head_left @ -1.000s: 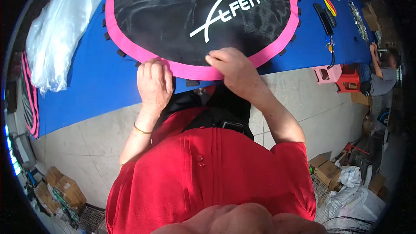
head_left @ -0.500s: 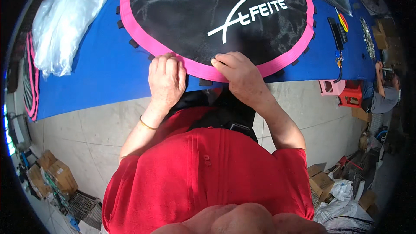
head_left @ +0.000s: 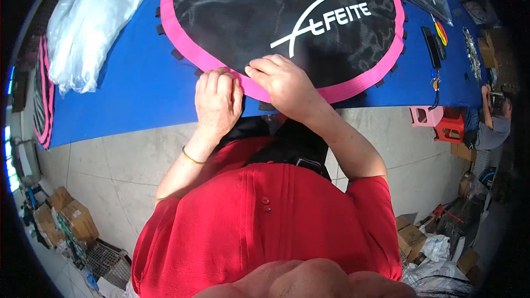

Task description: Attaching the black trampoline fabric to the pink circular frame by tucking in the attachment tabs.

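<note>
A round black trampoline mat (head_left: 232,16) with a pink border (head_left: 361,84) and black webbing tabs along its edge lies flat, its white lettering upward. My left hand (head_left: 218,99) rests on the near border, fingers curled down over it and gripping the edge. Just to its right, my right hand (head_left: 284,85) lies across the border, thumb and forefinger pinched together over the black fabric. Something small and dark shows at those fingertips, too small to name.
The mat lies on a blue-covered table (head_left: 132,88). Clear plastic bags (head_left: 88,27) lie at left, beside another pink-edged mat (head_left: 43,99). Scissors-like yellow-red handles (head_left: 440,32) and a black object (head_left: 432,47) lie right. Stools (head_left: 448,128) and a person (head_left: 491,127) are beyond.
My right hand has slid left along the border, closer to my left hand. My left hand keeps its place on the edge; the whole view has shifted slightly.
</note>
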A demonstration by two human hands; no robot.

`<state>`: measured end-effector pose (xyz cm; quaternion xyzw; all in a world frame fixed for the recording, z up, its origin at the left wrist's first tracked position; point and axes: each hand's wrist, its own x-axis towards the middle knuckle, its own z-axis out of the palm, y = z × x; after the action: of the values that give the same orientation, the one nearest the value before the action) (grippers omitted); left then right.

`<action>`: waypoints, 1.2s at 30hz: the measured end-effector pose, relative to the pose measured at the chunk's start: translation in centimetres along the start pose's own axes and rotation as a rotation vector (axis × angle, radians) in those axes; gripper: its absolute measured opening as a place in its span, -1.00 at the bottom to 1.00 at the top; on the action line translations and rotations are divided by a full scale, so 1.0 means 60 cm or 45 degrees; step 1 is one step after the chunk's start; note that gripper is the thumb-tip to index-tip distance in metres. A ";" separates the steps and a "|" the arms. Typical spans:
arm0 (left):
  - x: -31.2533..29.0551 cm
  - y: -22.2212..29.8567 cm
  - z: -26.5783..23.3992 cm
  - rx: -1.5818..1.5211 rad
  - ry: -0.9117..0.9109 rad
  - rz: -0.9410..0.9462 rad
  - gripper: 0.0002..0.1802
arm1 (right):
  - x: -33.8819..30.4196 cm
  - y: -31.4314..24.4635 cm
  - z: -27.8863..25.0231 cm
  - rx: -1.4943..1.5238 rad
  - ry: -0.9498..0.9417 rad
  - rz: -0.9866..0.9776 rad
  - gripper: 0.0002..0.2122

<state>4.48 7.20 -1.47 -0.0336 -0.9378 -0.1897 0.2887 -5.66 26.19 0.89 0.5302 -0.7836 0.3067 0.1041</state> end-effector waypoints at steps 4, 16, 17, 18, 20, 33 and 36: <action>0.000 0.004 0.001 -0.008 0.003 -0.006 -0.83 | -0.036 -0.010 -0.042 -0.016 -0.074 0.107 -0.69; -0.005 -0.001 0.005 0.008 -0.011 -0.001 -0.83 | -0.155 0.061 -0.158 -0.330 0.007 0.445 -0.60; -0.005 -0.003 0.006 0.036 -0.005 0.016 -0.83 | -0.161 0.070 -0.167 -0.369 0.033 0.527 -0.59; -0.007 -0.004 0.006 0.026 -0.025 -0.005 -0.82 | -0.167 0.083 -0.173 -0.369 0.072 0.579 -0.58; -0.006 -0.006 0.006 0.029 -0.029 0.008 -0.82 | -0.177 0.109 -0.186 -0.446 0.083 0.639 -0.58; -0.006 0.002 0.004 0.031 -0.045 -0.014 -0.82 | -0.189 0.107 -0.172 -0.496 0.167 0.746 -0.59; -0.006 0.002 0.001 0.027 -0.043 -0.011 -0.83 | -0.182 0.122 -0.174 -0.489 0.180 0.737 -0.59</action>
<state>4.74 7.34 -1.68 -0.0296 -0.9447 -0.1803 0.2724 -9.35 42.56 1.09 0.2342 -0.9356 0.2065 0.1647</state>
